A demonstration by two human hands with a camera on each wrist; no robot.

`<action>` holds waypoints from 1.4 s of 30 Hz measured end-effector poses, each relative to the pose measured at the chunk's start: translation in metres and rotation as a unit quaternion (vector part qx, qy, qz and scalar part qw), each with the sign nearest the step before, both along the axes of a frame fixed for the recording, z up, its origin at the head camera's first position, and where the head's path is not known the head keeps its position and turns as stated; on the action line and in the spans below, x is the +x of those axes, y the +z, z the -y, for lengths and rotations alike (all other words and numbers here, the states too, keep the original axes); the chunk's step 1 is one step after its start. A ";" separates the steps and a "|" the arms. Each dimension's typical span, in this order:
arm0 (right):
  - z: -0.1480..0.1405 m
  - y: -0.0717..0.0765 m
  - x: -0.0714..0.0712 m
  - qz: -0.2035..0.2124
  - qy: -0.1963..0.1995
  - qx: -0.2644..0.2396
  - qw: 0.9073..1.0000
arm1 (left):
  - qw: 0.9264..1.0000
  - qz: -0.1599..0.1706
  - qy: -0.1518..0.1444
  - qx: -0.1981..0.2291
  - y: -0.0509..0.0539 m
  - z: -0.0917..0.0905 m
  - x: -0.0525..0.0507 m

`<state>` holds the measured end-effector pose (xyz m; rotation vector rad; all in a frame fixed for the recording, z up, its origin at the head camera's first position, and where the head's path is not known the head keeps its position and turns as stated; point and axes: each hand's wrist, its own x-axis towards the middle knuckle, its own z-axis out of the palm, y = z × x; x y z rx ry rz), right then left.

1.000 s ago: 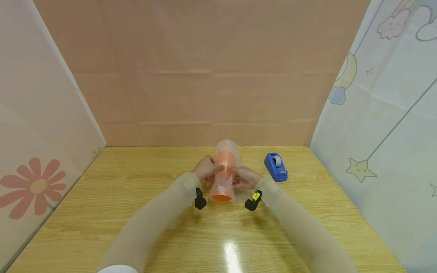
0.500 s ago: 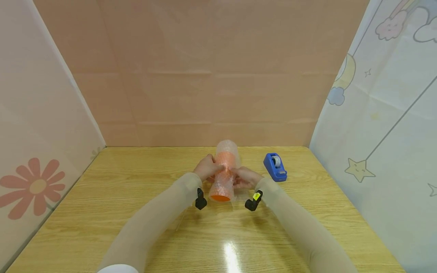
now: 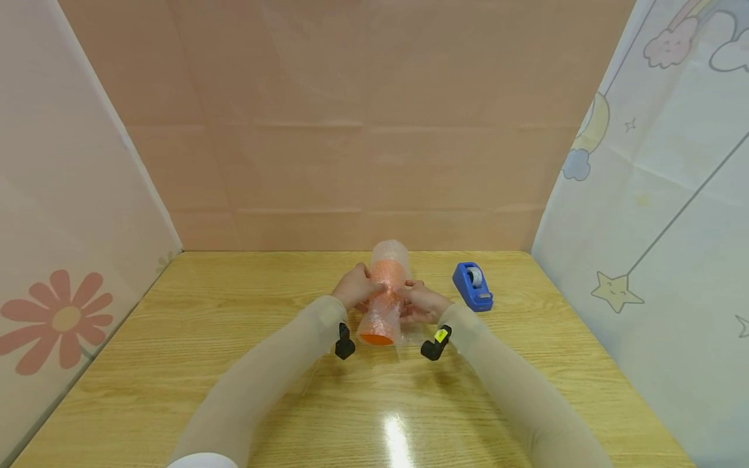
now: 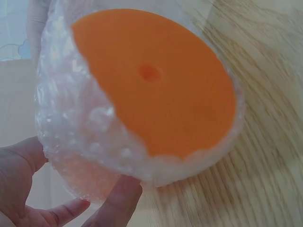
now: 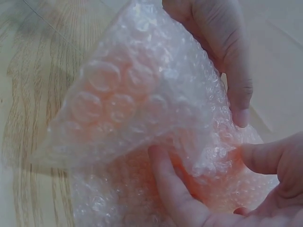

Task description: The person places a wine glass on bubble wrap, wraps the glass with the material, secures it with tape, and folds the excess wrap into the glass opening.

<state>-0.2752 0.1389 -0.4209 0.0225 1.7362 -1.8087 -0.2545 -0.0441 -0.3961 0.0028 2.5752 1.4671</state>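
Observation:
An orange object (image 4: 165, 94) with a flat round end and a small central hole stands wrapped in clear bubble wrap (image 3: 389, 250); its kind is unclear. It leans slightly and narrows at the middle. My left hand (image 3: 354, 288) grips its left side, thumb across the front at the narrow part. On the right side, my right hand (image 3: 426, 303) holds the wrap between thumb and fingers. A loose flap of the wrap (image 5: 118, 104) sticks out over the right index finger (image 5: 173, 184). Fingers behind the object are partly hidden.
A blue tape dispenser (image 3: 473, 286) with a roll of tape sits to the right of the hands on the wooden table (image 3: 234, 292). A plain backdrop (image 3: 363, 130) rises behind the table, with patterned sheets on both sides.
The wrapped object's lower end has shifted slightly left. A wrap corner shows more at its lower right. A right-hand finger now shows higher behind the thumb; the left hand barely moves.

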 end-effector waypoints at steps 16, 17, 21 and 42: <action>-0.003 0.002 0.003 -0.015 0.016 0.016 1.000 | 1.000 0.012 0.012 -0.009 0.005 -0.004 0.003; -0.003 0.001 0.003 -0.017 0.020 0.016 1.000 | 1.000 0.013 0.014 -0.008 0.006 -0.005 0.003; -0.004 0.000 0.002 -0.022 0.029 0.010 0.999 | 1.000 0.014 0.016 0.001 0.006 -0.004 0.004; -0.004 0.001 0.000 -0.015 0.052 -0.012 0.998 | 0.998 0.027 0.001 0.063 -0.003 0.006 0.000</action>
